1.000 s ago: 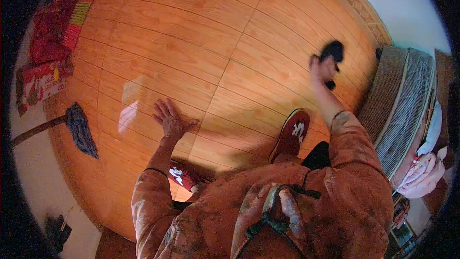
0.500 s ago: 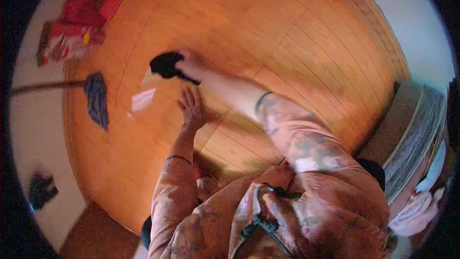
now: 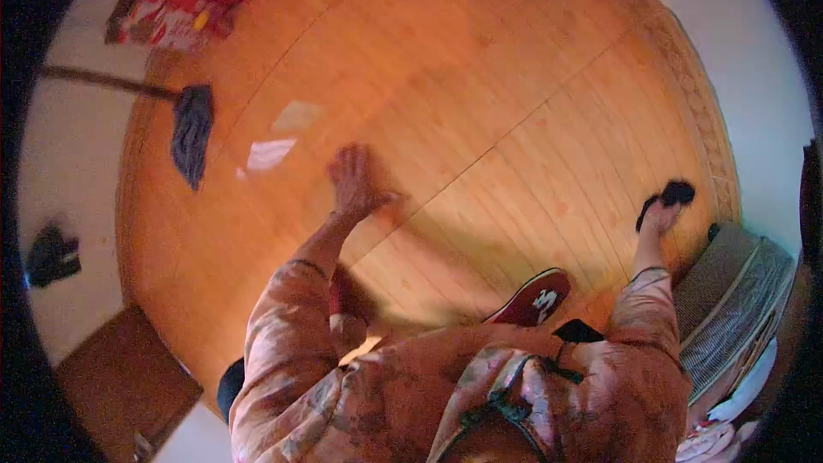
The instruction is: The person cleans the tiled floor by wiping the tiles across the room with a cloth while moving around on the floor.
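My right hand (image 3: 660, 216) is out at the right, near the wall side of the wooden floor (image 3: 446, 120). Its fingers are closed around a black cloth (image 3: 679, 193), which bunches beyond the hand with a strip hanging to one side. The cloth's exact kind is hard to make out. Over the floor in the middle, my left hand (image 3: 353, 184) is spread and slightly blurred, holding nothing. Whether its palm presses on the boards I cannot tell. A red slipper (image 3: 542, 296) with a white mark shows below, between my arms.
A mop head (image 3: 193, 133) with a long handle lies at the left. Red printed packages (image 3: 171, 17) are at the upper left. A grey woven box-like piece (image 3: 716, 291) stands at the right, and a brown panel (image 3: 129, 377) is at the lower left.
My right hand has swung from the upper middle of the floor far to the right, still gripping the black cloth. My left hand stays spread in about the same place. The slipper has come into view.
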A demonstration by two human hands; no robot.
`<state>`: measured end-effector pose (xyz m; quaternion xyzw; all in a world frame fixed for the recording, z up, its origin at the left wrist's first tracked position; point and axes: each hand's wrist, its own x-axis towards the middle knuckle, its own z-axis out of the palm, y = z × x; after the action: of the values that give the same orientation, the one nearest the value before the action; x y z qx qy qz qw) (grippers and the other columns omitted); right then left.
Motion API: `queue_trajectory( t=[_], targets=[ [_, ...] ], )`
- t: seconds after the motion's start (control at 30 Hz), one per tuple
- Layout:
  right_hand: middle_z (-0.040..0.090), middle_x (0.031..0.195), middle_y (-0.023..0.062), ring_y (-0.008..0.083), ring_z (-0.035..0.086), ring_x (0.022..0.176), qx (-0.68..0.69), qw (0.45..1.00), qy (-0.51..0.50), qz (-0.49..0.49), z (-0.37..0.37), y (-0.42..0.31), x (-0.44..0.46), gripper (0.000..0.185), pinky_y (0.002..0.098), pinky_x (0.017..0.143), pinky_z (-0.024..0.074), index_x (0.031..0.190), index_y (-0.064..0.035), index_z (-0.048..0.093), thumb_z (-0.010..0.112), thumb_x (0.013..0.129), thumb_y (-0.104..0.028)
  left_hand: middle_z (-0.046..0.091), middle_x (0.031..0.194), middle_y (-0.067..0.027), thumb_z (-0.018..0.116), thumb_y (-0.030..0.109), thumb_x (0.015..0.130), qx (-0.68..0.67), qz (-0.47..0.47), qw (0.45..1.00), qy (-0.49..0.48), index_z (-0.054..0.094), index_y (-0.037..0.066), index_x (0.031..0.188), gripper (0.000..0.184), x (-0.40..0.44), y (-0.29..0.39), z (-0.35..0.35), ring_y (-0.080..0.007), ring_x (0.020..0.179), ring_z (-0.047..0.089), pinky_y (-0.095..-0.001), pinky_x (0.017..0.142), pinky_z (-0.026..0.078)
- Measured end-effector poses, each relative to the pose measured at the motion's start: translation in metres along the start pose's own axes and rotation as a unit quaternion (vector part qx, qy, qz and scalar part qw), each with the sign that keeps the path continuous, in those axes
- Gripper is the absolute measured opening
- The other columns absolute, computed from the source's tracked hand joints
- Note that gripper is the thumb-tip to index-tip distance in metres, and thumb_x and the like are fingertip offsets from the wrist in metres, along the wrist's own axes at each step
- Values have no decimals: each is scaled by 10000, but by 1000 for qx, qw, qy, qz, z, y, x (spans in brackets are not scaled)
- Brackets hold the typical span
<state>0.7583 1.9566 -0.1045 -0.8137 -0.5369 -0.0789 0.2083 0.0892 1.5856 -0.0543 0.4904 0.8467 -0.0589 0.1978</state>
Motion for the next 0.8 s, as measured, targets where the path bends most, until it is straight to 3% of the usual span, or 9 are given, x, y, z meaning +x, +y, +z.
queue_trajectory(
  t=[0.07, 0.2, 0.27, 0.33, 0.37, 0.43, 0.63, 0.73, 0.8],
  targets=[
    [622, 1143, 200, 361, 592, 1082, -155, 962, -138, 178, -75, -34, -35, 544, 452, 903, 480, 1234, -13, 528, 620, 857, -393, 28, 1566, -238, 743, 732, 540, 22, -78, 997, -19, 93, 44, 1506, 1353, 26, 16, -27, -423, 1446, -46, -706, 1071, 51],
    [521, 1285, 219, 449, 561, 1079, -130, 940, -49, 310, -7, 28, -14, 675, 514, 874, 485, 1320, 9, 428, 562, 846, -453, -73, 1564, -240, 785, 729, 485, -24, -222, 973, -60, -68, 41, 1499, 1493, 78, 24, -36, -449, 1431, -102, -712, 1062, 37],
    [453, 1340, 255, 484, 510, 1146, -159, 917, -91, 354, -30, -63, 3, 742, 578, 912, 451, 1365, 9, 373, 500, 866, -525, -131, 1554, -249, 810, 719, 449, -8, -250, 963, -102, -146, 40, 1485, 1565, 88, 35, -36, -467, 1420, -133, -719, 1053, 23],
    [459, 1296, 322, 443, 528, 1152, -165, 919, -141, 331, -7, -98, 36, 714, 553, 921, 459, 1297, 19, 448, 484, 865, -548, -169, 1536, -274, 837, 699, 406, 203, -246, 947, 32, -192, 34, 1468, 1621, 97, 9, 31, -494, 1400, -168, -732, 1037, 12],
    [427, 1322, 303, 450, 504, 1160, -154, 932, -136, 298, 7, -133, 48, 747, 574, 912, 453, 1350, -30, 395, 490, 850, -575, -183, 1529, -284, 849, 689, 391, 230, -245, 941, 50, -208, 32, 1461, 1641, 102, 3, 44, -505, 1392, -182, -737, 1030, 8],
    [361, 1375, 263, 464, 458, 1177, -134, 955, -127, 231, 36, -200, 71, 838, 615, 893, 440, 1455, -126, 290, 502, 820, -630, -189, 1521, -299, 863, 668, 387, -18, -243, 962, -123, -215, 31, 1459, 1648, 86, 30, -36, -515, 1384, -197, -742, 1023, 4],
    [516, 1196, 207, 423, 548, 1061, -87, 981, -153, -78, 30, -516, 16, 544, 575, 794, 484, 1243, -84, 498, 557, 815, -413, -252, 1506, -288, 879, 657, 350, -51, -237, 961, -130, -225, 42, 1458, 1680, 85, 27, -38, -519, 1374, -217, -760, 1012, 21],
    [628, 971, 196, 378, 627, 853, 36, 915, -117, -383, 60, -609, -57, 297, 515, 683, 524, 1053, -41, 608, 575, 815, -216, -244, 1495, -318, 890, 638, 353, -81, -229, 963, -120, -213, 25, 1458, 1677, 82, 19, -27, -521, 1361, -251, -741, 1011, -53],
    [664, 862, 183, 357, 643, 736, 160, 880, -146, -423, 50, -651, -141, 235, 521, 631, 515, 989, -15, 639, 574, 798, -137, -241, 1495, -322, 883, 649, 351, -86, -226, 963, -122, -202, 21, 1462, 1675, 81, 18, -32, -523, 1357, -257, -742, 1008, -62]
  ],
)
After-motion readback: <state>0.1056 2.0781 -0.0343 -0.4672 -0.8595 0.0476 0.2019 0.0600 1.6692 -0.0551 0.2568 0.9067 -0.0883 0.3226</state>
